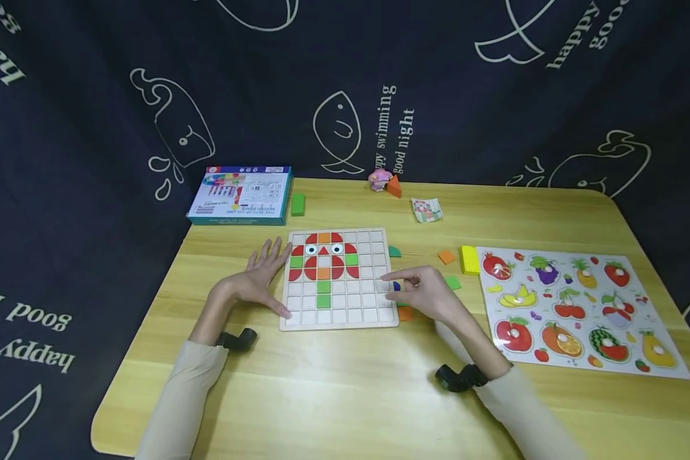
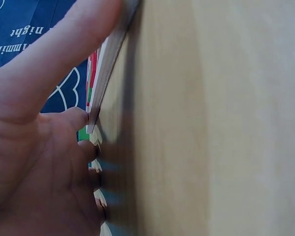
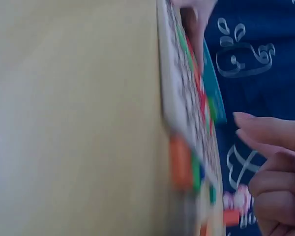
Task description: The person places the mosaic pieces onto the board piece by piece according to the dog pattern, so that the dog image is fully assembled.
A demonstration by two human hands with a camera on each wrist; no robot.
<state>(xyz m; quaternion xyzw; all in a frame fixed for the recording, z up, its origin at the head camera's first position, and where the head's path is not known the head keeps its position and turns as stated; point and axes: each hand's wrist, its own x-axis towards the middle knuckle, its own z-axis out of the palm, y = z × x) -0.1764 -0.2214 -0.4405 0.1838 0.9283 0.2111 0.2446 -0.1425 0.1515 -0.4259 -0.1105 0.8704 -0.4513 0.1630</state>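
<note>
Nothing is seen pinched by the right hand [image 1: 422, 291]: its thumb and index fingertip are held a little apart over the board's right edge, and a blue piece [image 1: 397, 286] is seen between them. By the left hand [image 1: 252, 281], spread flat-fingered, the left edge of the board [image 1: 347, 316] is touched, apparently so that it is kept from sliding. The board is set in the middle of the table [image 1: 322, 396], within reach of both hands, with coloured tiles [image 1: 324, 287] grouped in its upper left and middle. Loose pieces, an orange tile [image 1: 406, 314] among them, are laid along its right edge, probably for easy picking. On that side, room is narrowed by the fruit puzzle [image 1: 586, 319]; towards the table's near edge, a wide stretch of wood is left for movement.
</note>
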